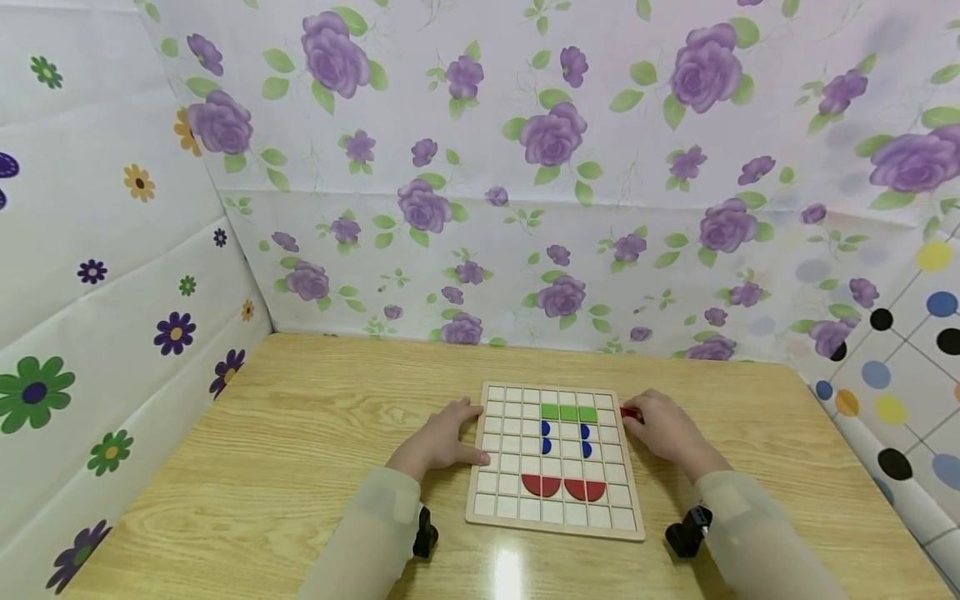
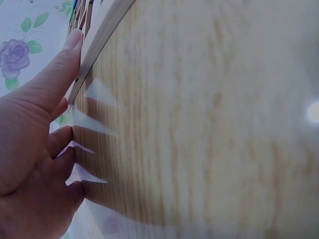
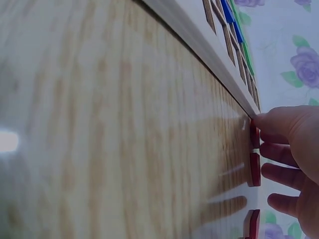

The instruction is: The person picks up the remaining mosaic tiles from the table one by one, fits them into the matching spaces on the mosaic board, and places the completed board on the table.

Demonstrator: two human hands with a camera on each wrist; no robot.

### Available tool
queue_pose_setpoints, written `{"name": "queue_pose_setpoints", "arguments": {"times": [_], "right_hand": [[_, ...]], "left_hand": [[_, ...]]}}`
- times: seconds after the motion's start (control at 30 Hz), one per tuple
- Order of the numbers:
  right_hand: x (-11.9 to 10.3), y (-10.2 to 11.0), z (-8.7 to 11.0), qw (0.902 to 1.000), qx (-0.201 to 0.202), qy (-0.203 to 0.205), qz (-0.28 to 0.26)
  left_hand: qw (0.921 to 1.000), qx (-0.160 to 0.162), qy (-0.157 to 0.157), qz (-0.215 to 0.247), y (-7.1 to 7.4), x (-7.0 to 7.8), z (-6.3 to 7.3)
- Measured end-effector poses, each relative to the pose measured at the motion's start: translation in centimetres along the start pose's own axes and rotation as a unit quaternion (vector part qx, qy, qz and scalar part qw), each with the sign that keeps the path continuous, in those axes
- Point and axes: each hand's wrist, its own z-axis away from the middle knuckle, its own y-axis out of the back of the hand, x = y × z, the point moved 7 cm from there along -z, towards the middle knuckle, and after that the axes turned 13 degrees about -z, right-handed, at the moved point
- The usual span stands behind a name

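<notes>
A square wooden grid board (image 1: 510,486) lies flat on the table. Green squares (image 1: 569,413) form a row near its far side, with blue half-round pieces (image 1: 585,449) below them and red quarter-round pieces (image 1: 542,485) nearer me. My left hand (image 1: 441,437) rests at the board's left edge, thumb on the rim and fingers spread. At the far right edge, my right hand (image 1: 663,423) pinches a small red piece (image 3: 254,133) between thumb and forefinger, low against the table. Its shape is mostly hidden by the fingers.
More red pieces (image 3: 255,169) lie on the wood-grain table (image 1: 337,400) under and beside the right hand, hidden in the head view. A purple-flowered cloth (image 1: 480,250) hangs behind the table. Patterned cloths flank both sides.
</notes>
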Motion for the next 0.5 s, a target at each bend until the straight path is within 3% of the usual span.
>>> {"name": "queue_pose_setpoints", "arguments": {"times": [0.5], "right_hand": [[0.16,0.21,-0.02,0.9994,0.005,-0.019,0.029]], "left_hand": [[1.0000,0.003,-0.001,0.000,0.00,0.00,-0.01]]}}
